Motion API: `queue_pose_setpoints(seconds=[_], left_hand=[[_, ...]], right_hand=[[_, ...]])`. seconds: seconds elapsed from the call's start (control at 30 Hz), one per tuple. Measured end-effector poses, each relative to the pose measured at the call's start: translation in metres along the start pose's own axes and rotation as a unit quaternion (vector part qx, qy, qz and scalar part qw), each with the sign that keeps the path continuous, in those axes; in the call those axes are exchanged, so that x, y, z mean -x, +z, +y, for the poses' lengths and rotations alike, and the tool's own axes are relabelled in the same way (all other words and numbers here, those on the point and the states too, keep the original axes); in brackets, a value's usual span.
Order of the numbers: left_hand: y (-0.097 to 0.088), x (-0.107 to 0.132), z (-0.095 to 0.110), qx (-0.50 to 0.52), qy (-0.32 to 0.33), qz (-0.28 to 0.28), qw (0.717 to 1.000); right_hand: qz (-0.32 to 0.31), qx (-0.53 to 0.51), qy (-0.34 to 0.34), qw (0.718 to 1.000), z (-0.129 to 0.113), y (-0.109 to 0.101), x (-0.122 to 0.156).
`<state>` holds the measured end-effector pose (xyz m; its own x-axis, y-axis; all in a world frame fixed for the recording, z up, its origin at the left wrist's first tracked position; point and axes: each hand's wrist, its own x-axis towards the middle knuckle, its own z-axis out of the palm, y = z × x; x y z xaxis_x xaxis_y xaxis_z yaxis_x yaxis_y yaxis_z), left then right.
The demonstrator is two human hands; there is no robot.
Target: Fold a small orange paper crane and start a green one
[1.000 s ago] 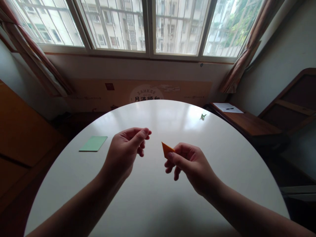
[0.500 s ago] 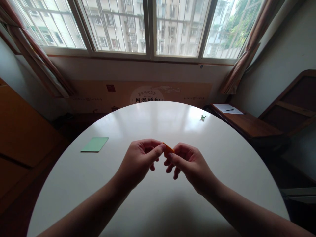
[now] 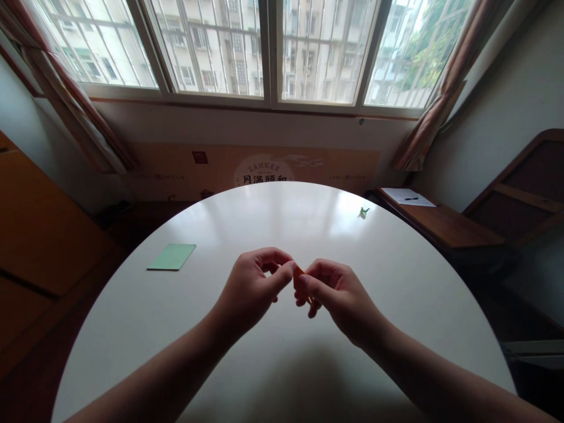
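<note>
Between my two hands, above the middle of the white round table (image 3: 185, 364), is a small piece of folded orange paper (image 3: 296, 277). Thumb and forefinger of my left hand (image 3: 259, 279) pinch its upper left corner. My right hand (image 3: 332, 288) grips it from the other side, thumb on top and the other fingers curled beneath. Much of the paper is hidden behind my fingers, so its full shape does not show.
A stack of square green paper (image 3: 173, 257) lies on the table's left side. Towards the far right edge sits a tiny green folded paper figure (image 3: 363, 212). Beyond the table, a wooden side table (image 3: 467, 230) bears a white sheet (image 3: 396, 196) with a pen.
The orange paper has turned in my fingers and less of it shows now. My right hand's fingers have drawn in around it. The green things lie as before.
</note>
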<state>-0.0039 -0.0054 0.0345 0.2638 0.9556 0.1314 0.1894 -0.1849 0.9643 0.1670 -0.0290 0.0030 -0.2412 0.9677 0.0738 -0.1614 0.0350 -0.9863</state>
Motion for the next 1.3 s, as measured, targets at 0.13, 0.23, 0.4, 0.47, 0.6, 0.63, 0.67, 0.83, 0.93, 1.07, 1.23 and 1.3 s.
queue_pose_setpoints(seconds=[0.13,0.23,0.4,0.47,0.6,0.63,0.67,0.83,0.93,1.07,1.23,1.3], left_hand=[[-0.005,-0.006,-0.004,0.038,0.0,0.071,0.997],[-0.006,-0.007,-0.005,0.058,-0.011,0.083,0.995],[0.0,-0.003,-0.004,0.072,-0.07,-0.004,0.995],[0.002,-0.002,-0.004,0.076,-0.087,-0.029,0.993],[0.002,-0.002,-0.003,0.076,-0.097,-0.047,0.991],[0.002,-0.002,-0.003,0.075,-0.098,-0.048,0.991],[0.002,-0.002,-0.002,0.074,-0.099,-0.049,0.991],[0.001,-0.002,-0.002,0.062,-0.097,-0.06,0.992],[-0.001,-0.001,-0.001,0.026,-0.077,-0.059,0.995],[-0.003,0.001,0.002,-0.062,-0.017,-0.042,0.997],[-0.002,0.002,0.005,-0.077,0.011,-0.036,0.996],[-0.001,0.003,0.005,-0.061,0.023,-0.018,0.998]], right_hand=[[0.004,-0.012,0.011,1.0,0.0,0.001,0.001],[0.016,-0.039,0.026,0.999,-0.001,0.001,0.001],[0.051,-0.09,0.059,0.993,-0.005,-0.001,0.0],[0.053,-0.099,0.064,0.992,-0.005,-0.002,-0.001],[0.05,-0.098,0.069,0.991,-0.003,-0.003,-0.001],[0.049,-0.096,0.07,0.992,-0.003,-0.004,-0.001],[0.046,-0.093,0.071,0.992,-0.003,-0.004,-0.001],[0.012,-0.071,0.084,0.994,-0.003,-0.004,-0.001],[-0.011,-0.035,0.085,0.996,-0.003,-0.006,-0.003],[0.018,0.003,0.044,0.999,-0.002,-0.01,-0.006],[0.028,0.007,0.029,0.999,-0.003,-0.013,-0.007],[0.029,0.003,0.021,0.999,-0.003,-0.013,-0.006]])
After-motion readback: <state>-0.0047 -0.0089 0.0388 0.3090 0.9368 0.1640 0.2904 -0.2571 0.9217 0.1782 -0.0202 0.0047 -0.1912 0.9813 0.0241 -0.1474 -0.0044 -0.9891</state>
